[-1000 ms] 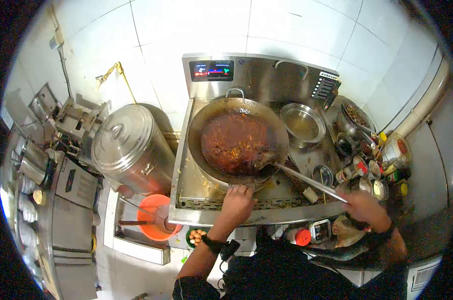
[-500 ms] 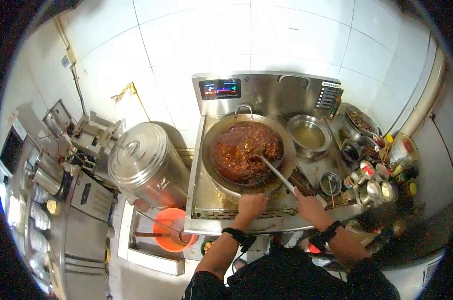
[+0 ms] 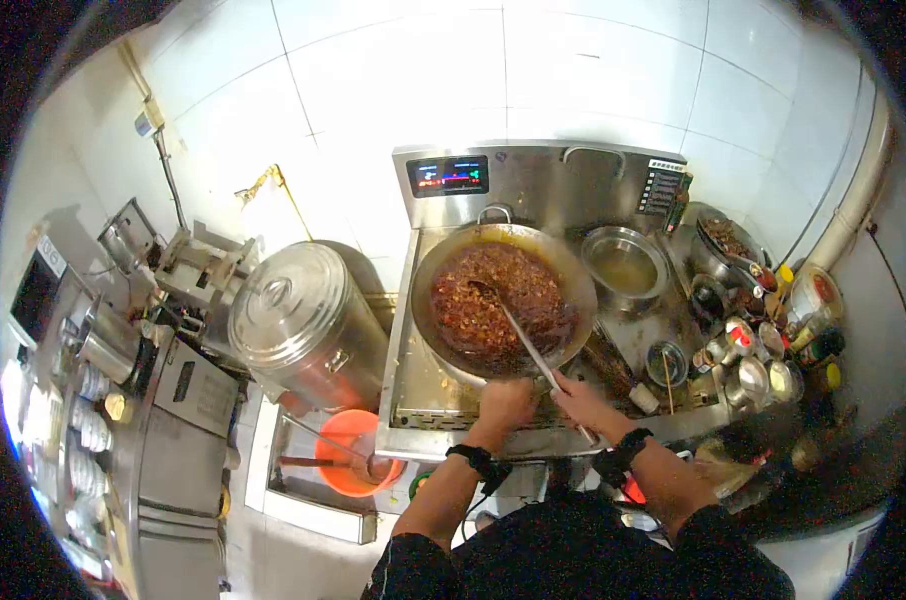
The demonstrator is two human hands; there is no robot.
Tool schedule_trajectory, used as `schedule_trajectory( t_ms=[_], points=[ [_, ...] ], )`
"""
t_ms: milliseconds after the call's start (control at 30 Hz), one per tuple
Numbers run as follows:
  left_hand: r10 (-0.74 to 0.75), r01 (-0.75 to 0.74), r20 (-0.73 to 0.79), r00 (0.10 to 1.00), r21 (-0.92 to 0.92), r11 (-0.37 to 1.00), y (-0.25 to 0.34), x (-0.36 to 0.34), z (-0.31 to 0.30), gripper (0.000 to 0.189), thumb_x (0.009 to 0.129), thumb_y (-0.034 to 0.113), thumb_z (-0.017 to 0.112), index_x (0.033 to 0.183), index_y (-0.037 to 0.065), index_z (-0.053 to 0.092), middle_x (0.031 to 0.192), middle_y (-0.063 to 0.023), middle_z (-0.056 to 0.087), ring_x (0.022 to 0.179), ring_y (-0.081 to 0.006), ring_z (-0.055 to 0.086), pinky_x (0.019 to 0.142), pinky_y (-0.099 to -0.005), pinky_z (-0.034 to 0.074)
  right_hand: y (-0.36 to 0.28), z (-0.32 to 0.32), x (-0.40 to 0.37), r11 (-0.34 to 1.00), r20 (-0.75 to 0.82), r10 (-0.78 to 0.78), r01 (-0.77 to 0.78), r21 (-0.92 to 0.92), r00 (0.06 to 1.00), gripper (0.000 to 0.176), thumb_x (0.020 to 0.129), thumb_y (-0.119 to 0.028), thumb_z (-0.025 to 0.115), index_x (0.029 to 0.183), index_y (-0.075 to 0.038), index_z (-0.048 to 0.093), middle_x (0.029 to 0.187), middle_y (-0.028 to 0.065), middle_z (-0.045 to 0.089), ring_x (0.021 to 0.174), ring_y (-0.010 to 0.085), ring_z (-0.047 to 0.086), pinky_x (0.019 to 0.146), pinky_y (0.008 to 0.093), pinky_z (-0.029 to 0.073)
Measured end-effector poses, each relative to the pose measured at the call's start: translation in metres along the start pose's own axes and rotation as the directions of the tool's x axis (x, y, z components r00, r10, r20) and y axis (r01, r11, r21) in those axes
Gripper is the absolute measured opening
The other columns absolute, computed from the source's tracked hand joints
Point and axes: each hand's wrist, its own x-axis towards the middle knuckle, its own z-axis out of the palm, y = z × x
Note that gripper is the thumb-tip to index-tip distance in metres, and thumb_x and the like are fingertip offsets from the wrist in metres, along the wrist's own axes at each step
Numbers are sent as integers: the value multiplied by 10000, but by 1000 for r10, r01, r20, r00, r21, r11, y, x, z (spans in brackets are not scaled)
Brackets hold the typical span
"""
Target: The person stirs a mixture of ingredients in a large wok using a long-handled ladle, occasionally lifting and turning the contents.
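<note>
A big steel wok stands on the stove, holding a dark red, oily mixture with chopped bits. My left hand is closed at the wok's near edge, where the handle is hidden beneath the fingers. In my right hand is the metal shaft of a long-handled spatula, gripped to the right of my left hand. The spatula's head lies partly sunk in the mixture, left of the middle, and its shaft slants over the near right rim.
Right of the wok is a steel basin of liquid, with a brush-like tool and a small bowl nearer. Seasoning containers crowd the right end. A tall lidded pot and an orange bucket stand left.
The spatula's head has moved left and away from me through the mixture. My right hand has come left, closer to my left hand, which stays at the wok's edge. The view has shifted slightly.
</note>
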Motion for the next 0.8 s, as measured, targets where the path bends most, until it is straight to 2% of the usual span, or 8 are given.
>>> schedule_trajectory(
  t_ms=[133, 267, 400, 500, 533, 633, 733, 800],
  points=[
    [9, -13, 46, 999, 98, 995, -4, -2, 9, 206, 784, 291, 671, 714, 106, 613, 657, -130, 645, 603, -341, 652, 558, -465, 522, 9, -9, -19, 986, 129, 55, -74, 149, 990, 593, 1006, -221, 496, 1556, -209, 274, 627, 13, 480, 509, 109, 484, 468, 298, 422],
    [44, -55, 73, 996, 160, 986, 7, -1, -9, 189, 844, 259, 613, 749, 97, 624, 685, -134, 659, 629, -337, 662, 572, -457, 526, 16, -25, -37, 991, 164, 73, -91, 102, 984, 593, 998, -211, 496, 1552, -221, 286, 610, -7, 439, 480, 91, 451, 447, 274, 410],
    [49, -57, 48, 998, 188, 981, -2, -3, 9, 181, 886, 228, 555, 816, 76, 624, 708, -139, 668, 654, -325, 671, 578, -454, 523, 0, -57, -73, 993, 176, 62, -43, -106, 982, 599, 980, -231, 513, 1543, -216, 310, 646, 3, 462, 475, 95, 457, 433, 269, 403],
    [33, -52, 113, 993, 171, 984, -10, -3, 20, 199, 898, 253, 557, 842, 72, 617, 706, -143, 670, 646, -323, 671, 583, -457, 521, 6, -82, -86, 923, 147, 88, -25, -385, 985, 608, 979, -236, 514, 1546, -209, 297, 661, 32, 479, 495, 130, 491, 461, 295, 438],
    [32, -53, 122, 992, 173, 983, -12, -5, 24, 215, 903, 262, 561, 834, 64, 608, 695, -150, 670, 621, -336, 663, 595, -464, 523, 7, -87, -92, 877, 96, 86, -30, -480, 992, 574, 966, -307, 506, 1505, -177, 361, 795, 154, 630, 604, 291, 634, 582, 444, 537],
    [19, -39, 113, 993, 181, 983, -12, -4, 25, 200, 897, 248, 562, 828, 64, 598, 668, -149, 661, 598, -341, 656, 606, -472, 527, 57, -99, -92, 570, 37, -340, 238, -786, 940, 558, 982, -285, 478, 1505, -140, 346, 884, 176, 650, 711, 348, 670, 625, 479, 547],
    [-43, 17, 158, 987, 164, 986, -4, -1, 11, 192, 895, 245, 562, 825, 70, 594, 656, -141, 658, 588, -335, 655, 594, -476, 521, -23, -96, -119, 533, -32, -25, -14, -846, 999, 564, 977, -214, 479, 1512, -134, 320, 956, 199, 650, 772, 362, 675, 624, 482, 555],
    [-59, 32, 164, 985, 161, 986, -3, -1, 11, 196, 899, 254, 563, 821, 77, 595, 652, -133, 657, 590, -331, 657, 576, -469, 514, -2, -93, -107, 445, -69, -61, -35, -895, 996, 599, 962, -174, 490, 1525, -132, 291, 886, 192, 651, 733, 362, 672, 608, 472, 559]
  ],
)
